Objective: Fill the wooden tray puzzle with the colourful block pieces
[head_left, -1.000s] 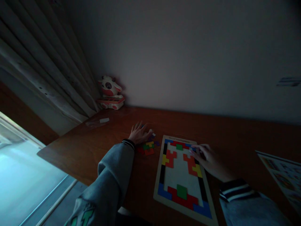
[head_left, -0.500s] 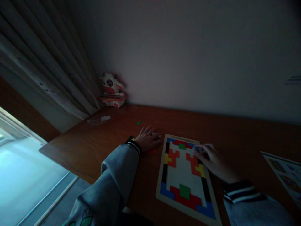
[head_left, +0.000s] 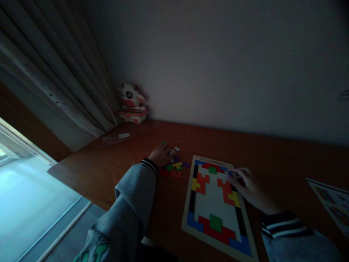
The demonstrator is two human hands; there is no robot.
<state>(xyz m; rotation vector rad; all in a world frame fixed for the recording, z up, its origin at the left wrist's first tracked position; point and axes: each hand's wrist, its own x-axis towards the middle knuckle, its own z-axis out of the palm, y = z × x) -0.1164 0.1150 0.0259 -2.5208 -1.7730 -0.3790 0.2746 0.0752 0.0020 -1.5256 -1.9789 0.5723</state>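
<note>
Puzzle board (head_left: 211,203), lying flat on the worktop (head_left: 245,145) toward its front edge, one short side turned to the back edge. Coloured pieces (head_left: 201,186) in blue, black, yellow, red, orange and green line its inner sides, and its pale floor shows in the middle. The two hands are well apart from each other. The right hand (head_left: 247,185) reaches the board's far right corner, thumb and fingertips at a blue piece (head_left: 224,169); whether they grip it cannot be told. The left hand (head_left: 161,155), palm down with fingers spread, lies over part of the loose pieces (head_left: 176,174), gathered near the board's left side. At the worktop's back left corner, beside the curtain (head_left: 54,72), stands a toy cow (head_left: 131,100); near the left edge lies a white slip (head_left: 124,135). Right of the board, well apart, is a printed sheet (head_left: 331,200).
</note>
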